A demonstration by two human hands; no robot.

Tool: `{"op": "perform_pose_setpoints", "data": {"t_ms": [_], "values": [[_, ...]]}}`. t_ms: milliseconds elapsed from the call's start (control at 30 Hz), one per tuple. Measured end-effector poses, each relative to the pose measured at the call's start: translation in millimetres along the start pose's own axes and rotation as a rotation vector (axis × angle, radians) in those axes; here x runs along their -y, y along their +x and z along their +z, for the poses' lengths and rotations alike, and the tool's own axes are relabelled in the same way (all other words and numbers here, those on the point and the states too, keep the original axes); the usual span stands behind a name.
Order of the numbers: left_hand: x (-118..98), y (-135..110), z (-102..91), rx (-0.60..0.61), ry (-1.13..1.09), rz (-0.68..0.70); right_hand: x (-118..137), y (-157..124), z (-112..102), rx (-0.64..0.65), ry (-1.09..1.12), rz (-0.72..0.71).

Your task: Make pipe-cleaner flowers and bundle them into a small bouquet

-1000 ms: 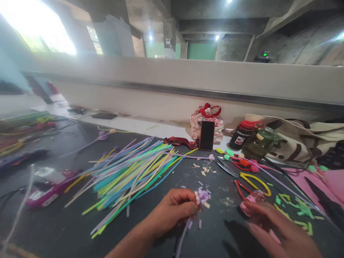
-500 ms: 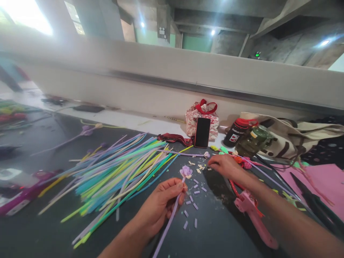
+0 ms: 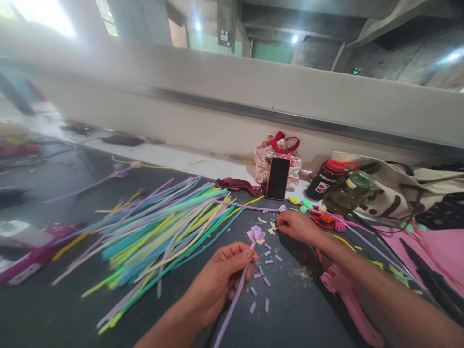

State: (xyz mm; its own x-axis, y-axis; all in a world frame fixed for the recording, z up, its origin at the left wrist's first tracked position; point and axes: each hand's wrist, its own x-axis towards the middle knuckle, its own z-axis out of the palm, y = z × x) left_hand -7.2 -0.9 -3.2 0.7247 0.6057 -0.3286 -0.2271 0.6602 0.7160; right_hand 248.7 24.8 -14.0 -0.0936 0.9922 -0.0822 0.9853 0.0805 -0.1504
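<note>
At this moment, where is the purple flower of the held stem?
In the head view, the purple flower is slightly right of centre, just above the left hand, which holds its stem.

This person's left grip is pinching, thumb uppermost; the right grip is sitting farther forward, fingers curling down, its bare forearm slanting inward.

Your dark tabletop carries a bundle of coloured stems left of its centre. Short lilac pieces lie toward your near edge, cream pieces farther back, a pink tool to their right, and a pink sheet toward the right edge.
</note>
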Motion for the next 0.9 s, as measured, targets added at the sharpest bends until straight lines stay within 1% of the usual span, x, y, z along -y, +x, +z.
{"op": "perform_pose_setpoints", "data": {"t_ms": [100, 200, 267, 367, 433, 500, 567, 633, 733, 833, 900], "values": [[0.9, 1.5, 0.1, -0.028, 0.007, 0.014, 2.1, -4.6, -5.2, -0.021, 0.017, 0.014], [0.8, 3.3, 1.2, -0.088, 0.01, 0.023, 15.1, -16.0, -14.7, -0.048, 0.072, 0.014], [0.7, 4.4, 2.7, -0.138, 0.015, 0.031, 33.4, -27.3, -21.9, -0.066, 0.119, -0.003], [1.1, 6.0, 4.7, -0.191, 0.011, 0.061, 68.7, -45.7, -30.5, -0.099, 0.181, -0.059], [1.6, 7.0, 5.3, -0.206, -0.009, 0.089, 88.9, -54.9, -32.7, -0.164, 0.223, -0.121], [2.0, 7.5, 5.1, -0.218, -0.028, 0.117, 102.2, -59.1, -31.6, -0.23, 0.213, -0.174], [2.4, 7.3, 4.9, -0.235, -0.038, 0.143, 109.3, -58.6, -28.6, -0.309, 0.151, -0.191], [2.7, 6.6, 4.9, -0.244, -0.043, 0.169, 113.2, -55.9, -25.8, -0.383, 0.063, -0.179], [3.0, 5.5, 5.1, -0.25, -0.053, 0.198, 118.8, -52.4, -24.4, -0.459, -0.044, -0.155], [2.3, 4.7, 4.8, -0.26, -0.064, 0.214, 125.8, -51.6, -24.4, -0.509, -0.075, -0.164], [1.4, 4.4, 4.2, -0.259, -0.07, 0.217, 129.7, -51.7, -23.5, -0.532, -0.05, -0.183]]}}
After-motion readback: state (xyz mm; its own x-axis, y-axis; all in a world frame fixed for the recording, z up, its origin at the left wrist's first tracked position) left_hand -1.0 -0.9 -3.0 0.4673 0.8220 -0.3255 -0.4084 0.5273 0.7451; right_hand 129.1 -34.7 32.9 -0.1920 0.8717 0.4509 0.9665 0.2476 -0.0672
